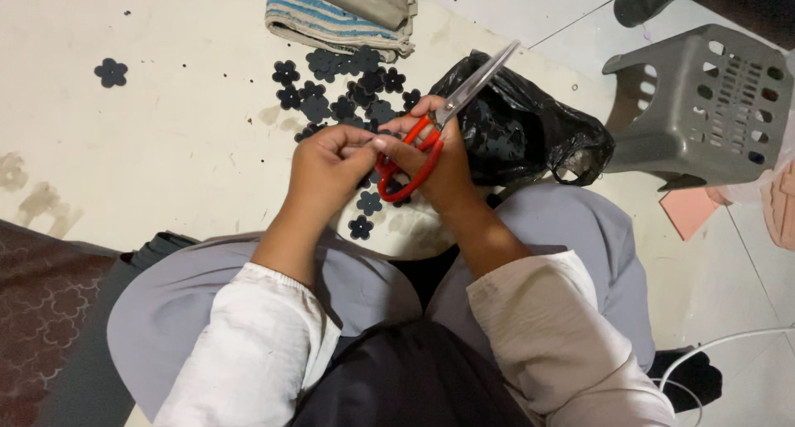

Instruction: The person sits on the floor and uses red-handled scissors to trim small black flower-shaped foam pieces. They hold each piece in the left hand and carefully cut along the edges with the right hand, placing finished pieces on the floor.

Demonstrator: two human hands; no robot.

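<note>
The person's right hand is gripping a pair of red-handled scissors, its fingers threaded through the red loops and pressed around them, while the metal blades are pointing up and away from the fingers, closed or nearly closed (the picture is not making the gap plain). The left hand is sitting just beside the right, touching it, its fingers curled together and pinching something small against the scissor handles; what that thing is cannot be told, since the fingers are hiding it.

Just beyond the fingertips of both hands, a heap of small dark flower-shaped cutouts is lying on the pale floor, and a few more of the same are lying under and just below the hands. One single flower cutout is lying well apart, far to the left of the left fingers. To the right of the right fingers, touching the heap's edge, a crumpled black plastic bag is resting on the floor. Farther past the heap, a folded striped cloth is lying flat. Well to the right of the bag, a grey plastic stool is standing tilted in view. Below the hands, the person's knees in grey cloth are spreading outward, with white sleeves covering both forearms.
</note>
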